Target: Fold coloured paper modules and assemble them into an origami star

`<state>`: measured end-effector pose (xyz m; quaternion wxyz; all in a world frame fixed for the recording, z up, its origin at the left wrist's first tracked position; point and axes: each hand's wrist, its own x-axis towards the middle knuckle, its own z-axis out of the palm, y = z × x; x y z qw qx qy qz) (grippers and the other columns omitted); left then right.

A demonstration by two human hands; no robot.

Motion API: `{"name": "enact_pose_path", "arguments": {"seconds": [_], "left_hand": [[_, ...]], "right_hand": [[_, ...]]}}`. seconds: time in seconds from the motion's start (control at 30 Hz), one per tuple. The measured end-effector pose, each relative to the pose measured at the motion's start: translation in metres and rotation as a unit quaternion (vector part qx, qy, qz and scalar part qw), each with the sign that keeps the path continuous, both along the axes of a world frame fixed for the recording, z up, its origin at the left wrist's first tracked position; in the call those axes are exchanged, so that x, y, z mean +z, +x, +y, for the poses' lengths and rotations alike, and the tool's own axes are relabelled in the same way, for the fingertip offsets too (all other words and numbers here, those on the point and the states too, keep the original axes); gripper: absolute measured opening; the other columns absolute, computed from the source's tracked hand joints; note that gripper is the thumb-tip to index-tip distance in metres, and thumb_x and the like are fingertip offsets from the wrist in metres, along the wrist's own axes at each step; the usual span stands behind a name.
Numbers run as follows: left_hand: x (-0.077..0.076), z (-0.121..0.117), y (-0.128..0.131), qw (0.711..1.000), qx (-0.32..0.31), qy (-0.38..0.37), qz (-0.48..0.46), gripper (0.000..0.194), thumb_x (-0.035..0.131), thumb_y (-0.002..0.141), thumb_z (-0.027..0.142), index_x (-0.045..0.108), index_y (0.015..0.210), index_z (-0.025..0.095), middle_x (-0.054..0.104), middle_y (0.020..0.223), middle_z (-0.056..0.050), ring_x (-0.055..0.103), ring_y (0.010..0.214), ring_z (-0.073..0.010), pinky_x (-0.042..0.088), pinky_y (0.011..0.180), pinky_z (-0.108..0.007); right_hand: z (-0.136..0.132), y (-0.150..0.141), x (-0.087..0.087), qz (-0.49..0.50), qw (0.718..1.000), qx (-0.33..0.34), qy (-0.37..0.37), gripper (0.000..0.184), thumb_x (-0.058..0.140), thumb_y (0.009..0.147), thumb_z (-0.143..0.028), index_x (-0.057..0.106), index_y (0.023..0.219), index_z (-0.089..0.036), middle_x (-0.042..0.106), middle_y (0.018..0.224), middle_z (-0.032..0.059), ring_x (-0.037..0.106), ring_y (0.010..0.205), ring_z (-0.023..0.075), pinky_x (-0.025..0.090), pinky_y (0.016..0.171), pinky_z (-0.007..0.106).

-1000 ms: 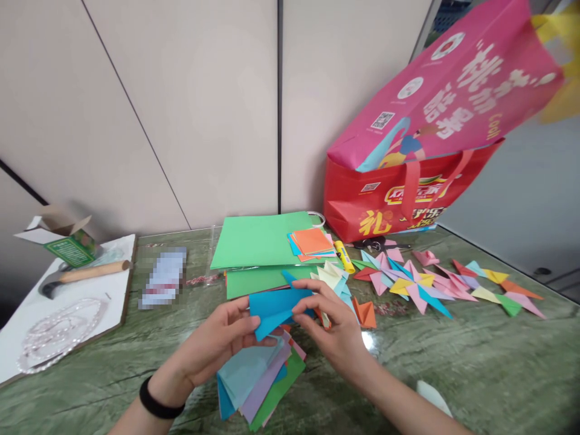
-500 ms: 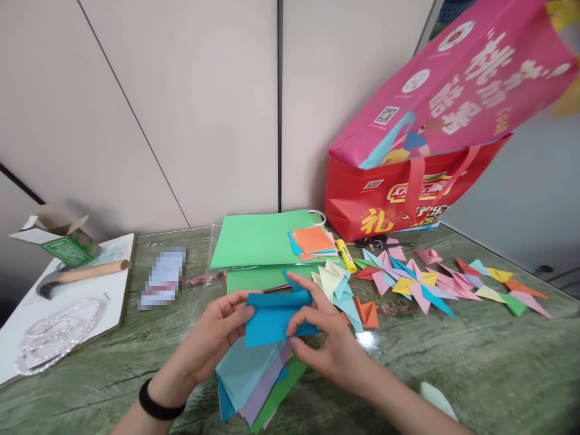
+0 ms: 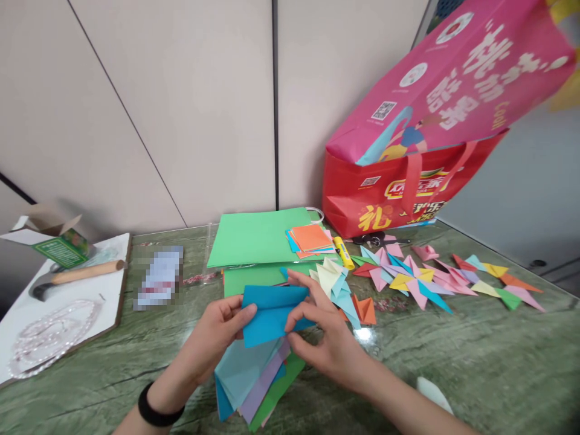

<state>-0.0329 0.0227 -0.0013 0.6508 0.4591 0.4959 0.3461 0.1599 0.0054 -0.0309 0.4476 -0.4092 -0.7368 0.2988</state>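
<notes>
Between both hands is a blue sheet of paper (image 3: 269, 323), creased across and held above the table. My left hand (image 3: 217, 329) pinches its left edge, thumb on top. At the right side my right hand (image 3: 324, 329) grips the paper between thumb and fingers, its index finger raised at the upper corner. Just below lies a fanned stack of coloured paper (image 3: 247, 374) in light blue, purple and green. Beyond the hands are green sheets (image 3: 258, 238) with small coloured squares (image 3: 310, 238) on top.
Folded paper pieces (image 3: 412, 272) spread over the right side, near a yellow glue stick (image 3: 344, 252). Red (image 3: 362, 199) and pink (image 3: 408, 103) bags stand behind. At left, a white board (image 3: 109, 290) carries a sickle (image 3: 86, 272), a bead string (image 3: 58, 338) and an opened box (image 3: 63, 244).
The blue paper's upper fold has opened further, so more of its inner face shows. Both hands keep their hold in nearly the same place. The view has shifted slightly.
</notes>
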Motion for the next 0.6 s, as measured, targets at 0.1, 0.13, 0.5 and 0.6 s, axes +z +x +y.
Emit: {"name": "enact_pose_path", "arguments": {"seconds": [0.1, 0.13, 0.5, 0.6], "left_hand": [[-0.002, 0.0, 0.0, 0.999, 0.021, 0.03, 0.023, 0.033, 0.07, 0.068, 0.041, 0.069, 0.086, 0.014, 0.066, 0.061, -0.002, 0.057, 0.056, -0.015, 0.044, 0.055, -0.024], [-0.003, 0.0, 0.0, 0.998, 0.025, 0.042, 0.034, 0.031, 0.069, 0.069, 0.041, 0.069, 0.084, 0.014, 0.065, 0.06, -0.001, 0.055, 0.055, -0.0143, 0.043, 0.054, -0.024], [-0.015, -0.005, 0.009, 0.994, 0.039, 0.102, 0.007, 0.024, 0.064, 0.075, 0.038, 0.066, 0.085, 0.017, 0.065, 0.063, 0.0, 0.055, 0.057, -0.0141, 0.044, 0.057, -0.025], [-0.013, -0.006, 0.01, 0.995, 0.038, 0.097, -0.011, 0.024, 0.065, 0.074, 0.036, 0.068, 0.088, 0.017, 0.069, 0.069, -0.002, 0.058, 0.061, -0.015, 0.046, 0.06, -0.026]], "right_hand": [[0.001, 0.0, -0.004, 0.0, 0.999, -0.017, 0.034, 0.017, 0.058, 0.067, -0.005, 0.062, 0.073, -0.021, 0.028, 0.142, 0.0071, 0.03, 0.13, 0.0298, 0.039, 0.097, 0.043], [0.002, 0.0, -0.005, -0.008, 0.998, -0.026, 0.053, 0.019, 0.058, 0.067, -0.004, 0.063, 0.075, -0.021, 0.026, 0.143, 0.0063, 0.028, 0.131, 0.0301, 0.038, 0.098, 0.044], [-0.004, -0.003, -0.002, -0.175, 0.943, -0.052, 0.278, 0.003, 0.064, 0.078, -0.026, 0.063, 0.08, -0.023, 0.038, 0.137, 0.0068, 0.024, 0.131, 0.0371, 0.018, 0.1, 0.066], [-0.006, -0.005, -0.002, -0.193, 0.937, -0.043, 0.289, 0.01, 0.061, 0.081, -0.031, 0.062, 0.074, -0.024, 0.058, 0.116, 0.003, 0.033, 0.127, 0.033, 0.009, 0.102, 0.067]]}}
